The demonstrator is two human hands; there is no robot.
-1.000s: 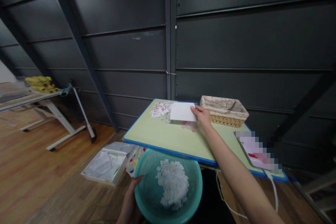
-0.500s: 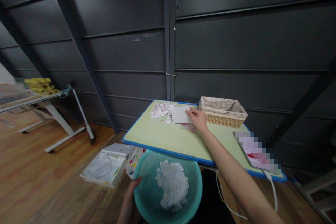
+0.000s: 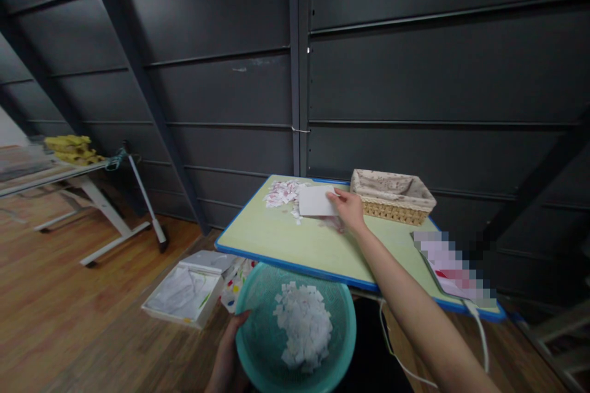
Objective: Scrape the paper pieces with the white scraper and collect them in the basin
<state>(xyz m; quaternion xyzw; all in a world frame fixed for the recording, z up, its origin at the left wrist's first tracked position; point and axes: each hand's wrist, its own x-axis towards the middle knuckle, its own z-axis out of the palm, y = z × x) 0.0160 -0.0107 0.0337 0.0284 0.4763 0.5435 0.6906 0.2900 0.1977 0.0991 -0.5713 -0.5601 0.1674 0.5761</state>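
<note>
My right hand (image 3: 349, 206) grips a flat white card (image 3: 317, 201) by its right edge, above the pale green tabletop (image 3: 276, 236). Just left of the card lies a heap of small white paper pieces with reddish marks (image 3: 282, 193). Below the table's front edge, my left hand (image 3: 233, 331) holds the left rim of a teal plastic basket (image 3: 258, 331); most of its fingers are hidden behind the basket. Inside the basket is a mound of small white square pieces (image 3: 304, 322).
A woven basket with a patterned cloth lining (image 3: 394, 212) stands at the table's back right. A partly blurred flat item (image 3: 445, 267) lies near the right edge. On the floor are a white box (image 3: 184, 295) and white cable (image 3: 482, 338). A dark panelled wall (image 3: 230, 104) rises behind.
The white card has shifted slightly left in my right hand, towards the paper heap. My left hand and the teal basket stay nearly still.
</note>
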